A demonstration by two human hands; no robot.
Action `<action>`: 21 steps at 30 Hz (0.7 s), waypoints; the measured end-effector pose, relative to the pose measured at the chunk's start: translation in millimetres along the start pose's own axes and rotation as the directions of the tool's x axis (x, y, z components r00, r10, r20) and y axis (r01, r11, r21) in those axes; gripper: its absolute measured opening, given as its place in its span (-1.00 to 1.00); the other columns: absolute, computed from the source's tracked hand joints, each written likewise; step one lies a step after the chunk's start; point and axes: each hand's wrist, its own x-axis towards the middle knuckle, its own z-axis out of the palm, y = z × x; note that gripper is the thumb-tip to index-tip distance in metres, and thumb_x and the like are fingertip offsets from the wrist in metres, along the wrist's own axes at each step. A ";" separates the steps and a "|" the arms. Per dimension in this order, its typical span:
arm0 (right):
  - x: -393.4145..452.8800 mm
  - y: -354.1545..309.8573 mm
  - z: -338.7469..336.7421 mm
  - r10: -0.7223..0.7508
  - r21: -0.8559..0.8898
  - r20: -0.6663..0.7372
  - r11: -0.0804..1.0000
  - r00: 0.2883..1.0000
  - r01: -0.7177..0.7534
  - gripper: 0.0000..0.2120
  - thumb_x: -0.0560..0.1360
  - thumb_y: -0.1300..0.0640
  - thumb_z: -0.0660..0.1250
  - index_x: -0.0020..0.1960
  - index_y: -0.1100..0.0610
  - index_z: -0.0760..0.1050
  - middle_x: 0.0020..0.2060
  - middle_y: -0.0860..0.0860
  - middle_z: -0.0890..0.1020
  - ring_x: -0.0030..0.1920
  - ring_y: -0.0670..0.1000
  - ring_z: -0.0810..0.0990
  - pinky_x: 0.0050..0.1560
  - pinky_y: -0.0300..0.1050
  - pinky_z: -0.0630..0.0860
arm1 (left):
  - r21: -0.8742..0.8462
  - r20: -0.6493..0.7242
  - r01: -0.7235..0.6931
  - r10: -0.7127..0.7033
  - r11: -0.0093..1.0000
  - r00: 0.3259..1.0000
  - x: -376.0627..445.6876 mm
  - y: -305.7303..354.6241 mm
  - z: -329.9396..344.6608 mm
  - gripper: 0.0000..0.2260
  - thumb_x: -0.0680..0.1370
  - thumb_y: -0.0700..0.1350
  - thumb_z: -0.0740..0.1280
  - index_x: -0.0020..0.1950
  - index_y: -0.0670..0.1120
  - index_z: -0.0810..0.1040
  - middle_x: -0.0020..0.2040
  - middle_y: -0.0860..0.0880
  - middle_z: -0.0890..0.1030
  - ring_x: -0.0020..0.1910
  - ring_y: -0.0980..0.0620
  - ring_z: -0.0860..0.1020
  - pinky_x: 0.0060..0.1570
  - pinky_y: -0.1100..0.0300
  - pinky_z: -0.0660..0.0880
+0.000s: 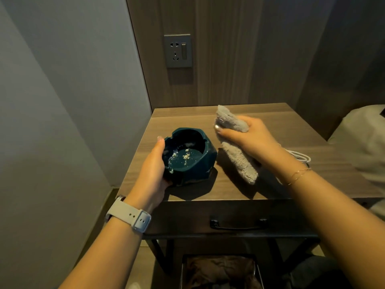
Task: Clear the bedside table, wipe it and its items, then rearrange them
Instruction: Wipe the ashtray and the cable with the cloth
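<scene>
A dark teal ashtray point(188, 156) with pale ash specks inside sits near the front left of the wooden bedside table point(281, 130). My left hand point(153, 170) grips its left side, thumb along the rim. My right hand point(252, 135) holds a folded grey cloth point(235, 142) just right of the ashtray; the cloth's lower end hangs down to the tabletop. A white cable point(300, 156) lies on the table behind my right wrist, partly hidden.
A wall socket plate point(178, 51) is on the wood panel behind the table. The bed's pale bedding point(362, 140) borders the table's right edge. A drawer handle point(238, 224) is on the front, and a bin point(220, 272) stands below.
</scene>
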 end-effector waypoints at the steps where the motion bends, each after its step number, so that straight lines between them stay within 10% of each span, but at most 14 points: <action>1: -0.2 -0.6 10.2 0.018 -0.038 0.015 0.999 1.000 -0.017 -0.77 0.51 -0.14 0.29 -0.03 -0.02 0.59 -0.21 -0.09 0.66 -0.19 -0.14 0.62 -0.20 -0.22 0.51 | 0.004 -0.010 0.003 -0.003 1.000 1.000 1.2 -2.0 1.0 -0.62 0.63 0.19 0.08 0.25 0.02 0.52 0.12 -0.05 0.65 0.13 -0.03 0.59 0.16 -0.05 0.50; 4: -0.5 2.6 35.5 -0.007 -0.043 0.027 0.999 1.000 0.009 -0.44 0.53 -0.32 0.10 -0.09 0.15 0.59 -0.24 0.06 0.68 -0.20 0.04 0.65 -0.10 0.05 0.58 | 0.004 -0.061 -0.020 0.020 1.000 0.998 3.4 -6.6 4.3 -0.62 0.63 0.20 0.08 0.25 0.02 0.50 0.12 -0.04 0.63 0.11 -0.02 0.58 0.06 0.00 0.52; 11: -30.2 26.0 42.9 -0.375 -0.250 -0.173 0.911 0.911 0.328 -0.65 0.56 -0.10 0.18 -0.31 0.06 0.46 -0.33 0.04 0.49 -0.27 -0.02 0.47 -0.22 0.05 0.44 | -0.112 -0.159 -0.062 0.043 0.992 0.986 6.3 -10.3 9.9 -0.69 0.63 0.15 0.14 0.04 -0.01 0.57 -0.04 -0.07 0.68 -0.01 -0.06 0.64 -0.04 0.04 0.56; 16: -68.4 22.5 42.1 -0.480 -0.473 0.013 0.770 0.877 0.428 -0.70 0.55 -0.15 0.16 -0.27 -0.06 0.49 -0.41 -0.10 0.46 -0.38 -0.06 0.46 -0.38 0.01 0.41 | -0.314 -0.171 -0.009 -0.048 0.949 0.984 5.2 -5.0 9.8 -0.70 0.64 0.15 0.12 0.18 -0.02 0.46 0.02 -0.08 0.60 0.04 -0.08 0.58 0.11 -0.11 0.54; 21: -52.0 8.0 7.2 -0.222 -0.219 -0.088 0.955 0.971 0.198 -0.79 0.55 -0.13 0.24 0.00 -0.06 0.59 -0.23 -0.10 0.65 -0.22 -0.16 0.62 -0.20 -0.12 0.55 | -0.379 -0.173 0.015 -0.087 0.925 0.981 2.9 -6.3 10.6 -0.72 0.64 0.14 0.12 0.21 -0.01 0.43 0.07 -0.12 0.58 0.08 -0.14 0.58 0.14 -0.18 0.53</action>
